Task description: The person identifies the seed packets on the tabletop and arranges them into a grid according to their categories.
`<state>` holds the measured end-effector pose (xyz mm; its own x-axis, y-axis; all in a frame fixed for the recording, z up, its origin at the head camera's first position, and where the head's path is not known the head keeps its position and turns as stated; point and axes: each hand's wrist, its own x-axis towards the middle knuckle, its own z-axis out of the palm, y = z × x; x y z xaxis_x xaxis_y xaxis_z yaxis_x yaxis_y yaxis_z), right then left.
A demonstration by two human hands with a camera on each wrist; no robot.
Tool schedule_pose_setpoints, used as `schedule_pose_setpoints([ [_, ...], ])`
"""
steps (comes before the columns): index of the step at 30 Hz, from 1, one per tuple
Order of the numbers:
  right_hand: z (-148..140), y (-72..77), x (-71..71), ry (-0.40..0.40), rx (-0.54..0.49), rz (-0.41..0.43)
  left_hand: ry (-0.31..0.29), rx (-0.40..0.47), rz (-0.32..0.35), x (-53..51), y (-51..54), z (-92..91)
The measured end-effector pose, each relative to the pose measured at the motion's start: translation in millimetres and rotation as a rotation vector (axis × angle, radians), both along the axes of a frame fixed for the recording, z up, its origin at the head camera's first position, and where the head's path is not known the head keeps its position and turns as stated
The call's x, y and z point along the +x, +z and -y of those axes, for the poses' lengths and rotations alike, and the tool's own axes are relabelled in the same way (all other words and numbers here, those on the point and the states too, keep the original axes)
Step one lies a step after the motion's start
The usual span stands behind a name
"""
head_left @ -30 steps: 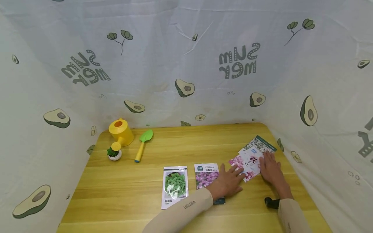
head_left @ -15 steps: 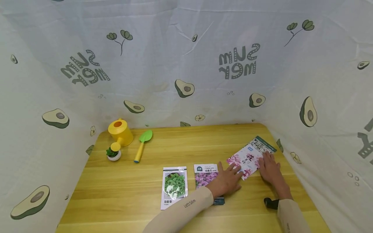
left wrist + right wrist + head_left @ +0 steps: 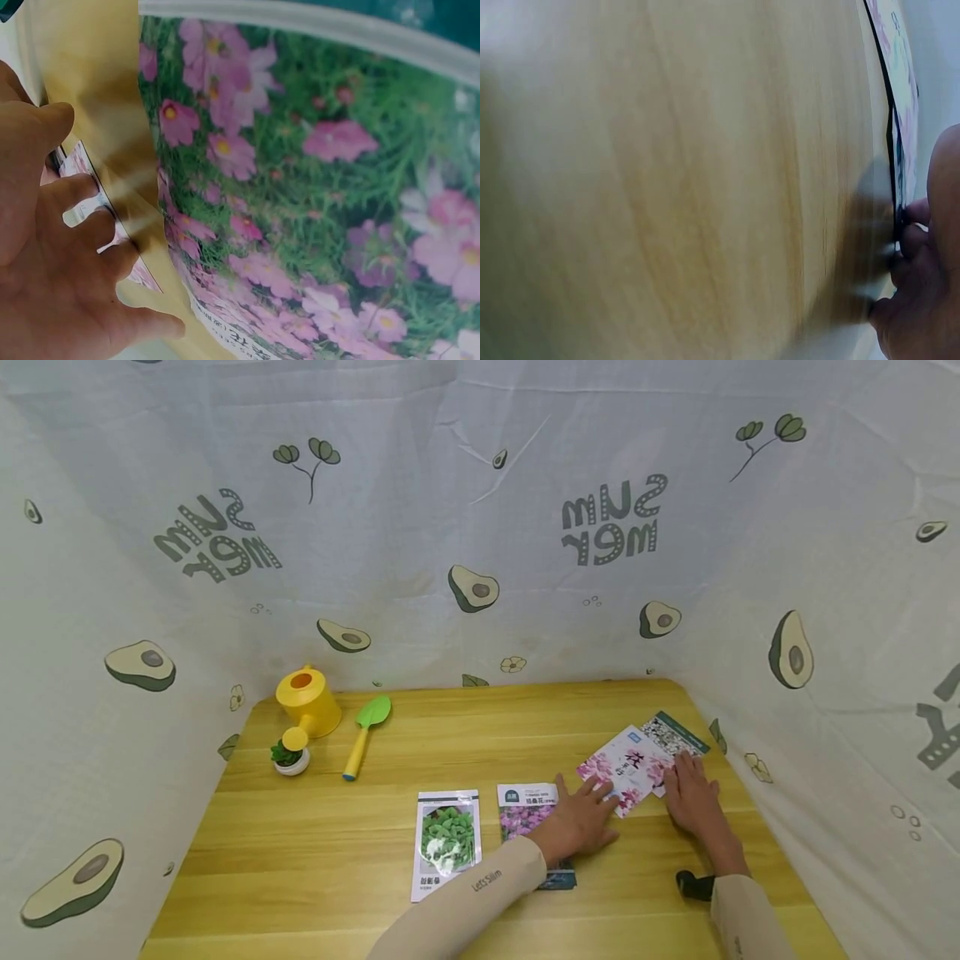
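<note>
A white packet with pink flowers (image 3: 626, 767) lies tilted on the table, partly over a green-edged packet (image 3: 675, 737). My left hand (image 3: 579, 820) rests its spread fingertips on the pink packet's near left edge; its forearm crosses a purple-flower packet (image 3: 525, 817). The left wrist view shows that hand (image 3: 71, 247) with fingers spread, beside the large purple-flower packet (image 3: 315, 187). My right hand (image 3: 694, 802) lies with extended fingers on the near end of the green-edged packet. In the right wrist view, its fingertips touch the packet's edge, the hand (image 3: 922, 285) at the right.
A green-leaf packet (image 3: 447, 839) lies left of the purple-flower one. At the table's back left are a yellow watering can (image 3: 318, 706), a small potted plant (image 3: 291, 758) and a green trowel (image 3: 363, 739). Printed cloth (image 3: 412, 510) surrounds the wooden table (image 3: 300, 852).
The pink-flower packet has slid left under my left hand, uncovering more of the green-edged packet. My right hand has stayed at nearly the same place.
</note>
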<state>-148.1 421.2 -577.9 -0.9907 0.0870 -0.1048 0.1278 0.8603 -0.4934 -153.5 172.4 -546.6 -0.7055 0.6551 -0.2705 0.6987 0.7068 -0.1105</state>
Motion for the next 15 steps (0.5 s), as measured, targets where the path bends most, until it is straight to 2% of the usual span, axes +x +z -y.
schedule_pose_setpoints([
  [5, -0.2, 0.0, -0.4, 0.007, -0.001, -0.004, 0.014, -0.004, -0.005, -0.5, 5.2, 4.0],
  [15, 1.8, 0.1, 0.8, 0.000, 0.029, -0.013, 0.024, -0.008, -0.021, -6.2, 3.5, 5.9],
])
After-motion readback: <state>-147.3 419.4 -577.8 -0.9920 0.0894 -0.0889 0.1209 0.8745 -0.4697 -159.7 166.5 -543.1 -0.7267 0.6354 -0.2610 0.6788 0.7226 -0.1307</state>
